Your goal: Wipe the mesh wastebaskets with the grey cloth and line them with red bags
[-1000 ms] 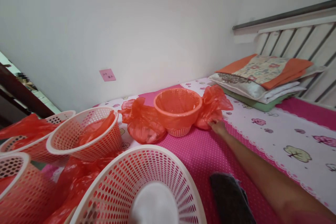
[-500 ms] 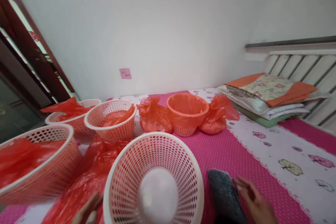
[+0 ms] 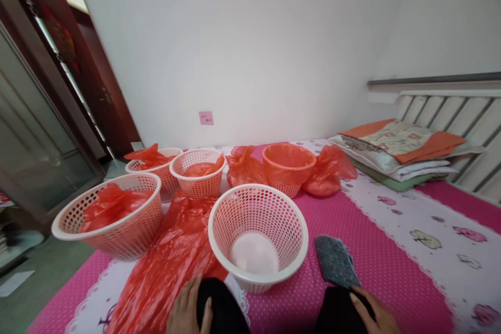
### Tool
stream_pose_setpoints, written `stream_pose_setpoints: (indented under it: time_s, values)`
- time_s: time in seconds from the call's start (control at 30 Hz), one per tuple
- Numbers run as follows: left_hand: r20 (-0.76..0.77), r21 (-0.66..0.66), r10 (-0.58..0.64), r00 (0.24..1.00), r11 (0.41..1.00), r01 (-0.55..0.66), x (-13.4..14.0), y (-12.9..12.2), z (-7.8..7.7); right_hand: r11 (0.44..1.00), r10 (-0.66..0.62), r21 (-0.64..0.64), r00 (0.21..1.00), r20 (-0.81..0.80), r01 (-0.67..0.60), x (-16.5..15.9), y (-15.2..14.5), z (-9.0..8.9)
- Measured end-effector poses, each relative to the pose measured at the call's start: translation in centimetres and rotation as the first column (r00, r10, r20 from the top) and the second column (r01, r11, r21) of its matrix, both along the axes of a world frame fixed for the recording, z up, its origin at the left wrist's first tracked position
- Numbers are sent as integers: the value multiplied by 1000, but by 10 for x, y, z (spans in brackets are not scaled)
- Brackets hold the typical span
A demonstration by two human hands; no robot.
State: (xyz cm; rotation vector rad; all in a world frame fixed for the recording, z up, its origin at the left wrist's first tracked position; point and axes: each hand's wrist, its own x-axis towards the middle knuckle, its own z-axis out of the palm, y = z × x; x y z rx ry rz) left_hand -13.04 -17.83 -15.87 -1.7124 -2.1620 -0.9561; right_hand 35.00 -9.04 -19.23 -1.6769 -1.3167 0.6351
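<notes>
My left hand [image 3: 187,307] lies over my left knee [image 3: 219,308], its thumb apart from the fingers, holding nothing. On my right knee [image 3: 336,310] rests my right hand [image 3: 373,313], likewise open and without anything in it. A white plastic basket [image 3: 256,271] with a perforated wall stands between and beyond the knees, nothing inside it. Just past the right hand lies a folded dark grey cloth [image 3: 336,261]. Beside the left hand a flat red plastic bag [image 3: 168,255] is spread on the bedsheet.
Several baskets line the far left, among them a large one [image 3: 136,219] holding a red bag [image 3: 111,206]. Near the wall, an orange-lined basket [image 3: 288,164] stands between two tied red bags. Folded bedding [image 3: 407,148] is stacked at right by the headboard [image 3: 450,115].
My view has tilted and drawn back, showing my knees. Both hands have come to rest on the knees; the right has moved away from beside the grey cloth.
</notes>
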Motion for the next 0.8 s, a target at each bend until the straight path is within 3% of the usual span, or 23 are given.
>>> stream_pose_setpoints:
  time_s: [0.2,0.3,0.37,0.47,0.6,0.7,0.8]
  values:
    - [-17,-65,-57,998,996,56,-15,-1,-24,999,-27,-35,1000,13,27,4,4,-4]
    - [-22,-174,-79,997,982,74,-16,2,-22,998,-17,-67,998,63,21,6,8,-6]
    - [-23,-293,-68,997,954,58,-10,5,-7,995,-9,-93,995,97,18,7,12,-8]
    - [-53,-473,-81,995,880,47,5,13,31,994,-1,-111,991,131,16,11,17,-12]
    - [33,-680,-208,978,712,174,17,30,79,993,-4,-117,989,148,21,20,23,-19]
    - [155,-735,-281,947,608,301,11,46,91,987,-3,-157,992,128,23,26,27,-26]
    - [296,-746,-356,886,494,447,-2,64,88,994,-22,-101,973,231,46,26,31,-31]
